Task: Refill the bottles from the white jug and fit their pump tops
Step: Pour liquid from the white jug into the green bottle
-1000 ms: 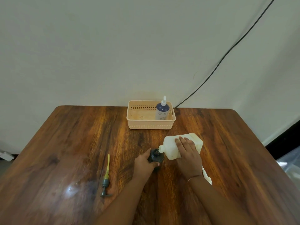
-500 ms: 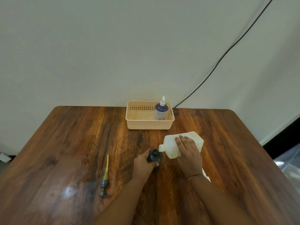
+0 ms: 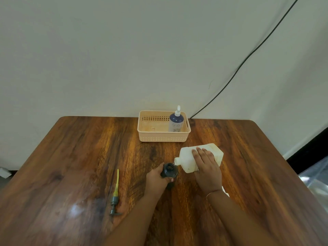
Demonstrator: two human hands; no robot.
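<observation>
Right hand [image 3: 206,167] tipping boxy white jug [image 3: 189,159]

A dark wood table [image 3: 71,166] with rounded corners stands against a plain pale wall [image 3: 124,50]. A black cable [image 3: 248,55] runs down the wall to the table's far edge. Light glares on the tabletop.

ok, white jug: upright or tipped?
Tipped. The white jug lies nearly on its side under the right hand, spout at the dark bottle mouth.
</observation>
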